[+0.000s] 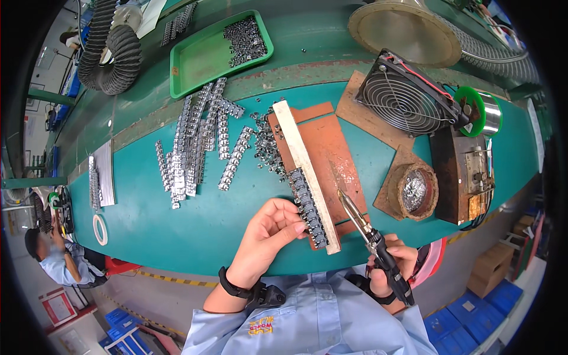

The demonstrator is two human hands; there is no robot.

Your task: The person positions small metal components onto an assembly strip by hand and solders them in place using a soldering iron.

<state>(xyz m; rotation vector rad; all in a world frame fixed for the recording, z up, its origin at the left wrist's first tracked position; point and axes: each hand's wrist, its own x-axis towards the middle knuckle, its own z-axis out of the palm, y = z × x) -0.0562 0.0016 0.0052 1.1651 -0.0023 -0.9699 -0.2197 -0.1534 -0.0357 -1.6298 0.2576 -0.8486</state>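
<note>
A pale wooden bar point(307, 171) lies slantwise on a reddish-brown board point(331, 145). Along the bar's left edge runs a row of black components point(307, 207) with small metal legs. My left hand point(266, 234) is closed, thumb and fingertips pressed against the lower part of this row; what they pinch is too small to make out. In my right hand point(393, 263) is a soldering iron point(378, 248) with a dark handle. Its tip points up and left, over the board near a shiny resin-like patch point(346, 174). Small loose metal parts point(269, 145) are heaped left of the bar.
Metal strips point(195, 142) lie piled at left, below a green tray point(198, 62) of small parts. At right stand a round pot point(414, 189) of silvery material, a fan point(408, 94), a solder spool point(488, 112) and a metal box point(458, 171). A tape ring point(100, 229) lies far left.
</note>
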